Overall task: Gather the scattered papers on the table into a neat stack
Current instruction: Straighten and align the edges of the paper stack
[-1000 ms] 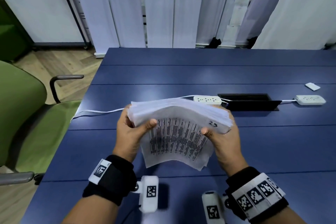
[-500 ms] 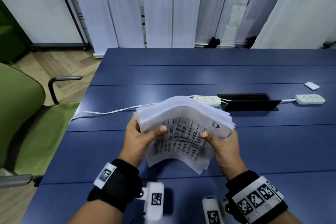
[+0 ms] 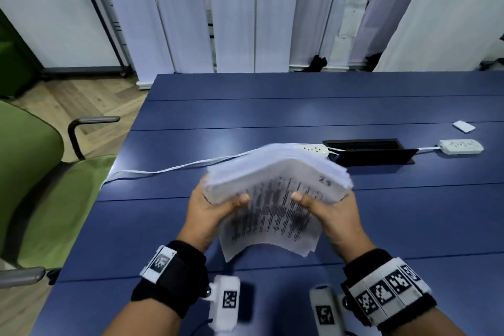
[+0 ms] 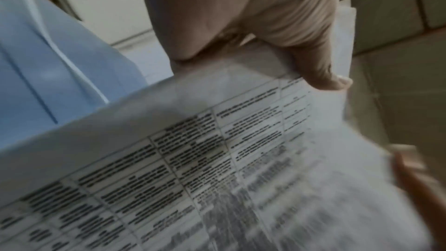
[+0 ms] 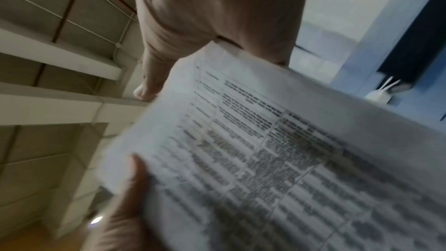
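Both hands hold a thick stack of papers (image 3: 275, 185) upright above the blue table (image 3: 272, 109).

At the far left a green chair (image 3: 30, 172) stands against the table's left edge, its armrest just beside it. A white cable (image 3: 163, 170) runs from that edge across the top toward a white power strip (image 3: 313, 148) behind the stack. The left hand (image 3: 210, 213) clasps the stack's left side, thumb pressed on the printed front sheet; the right hand (image 3: 332, 213) clasps the right side the same way. Right of the stack sit a black cable hatch (image 3: 368, 151), a second power strip (image 3: 461, 146) and a small white card (image 3: 463, 126). Bare tabletop lies in front of the hatch and beyond it toward the blinds (image 3: 245, 13).
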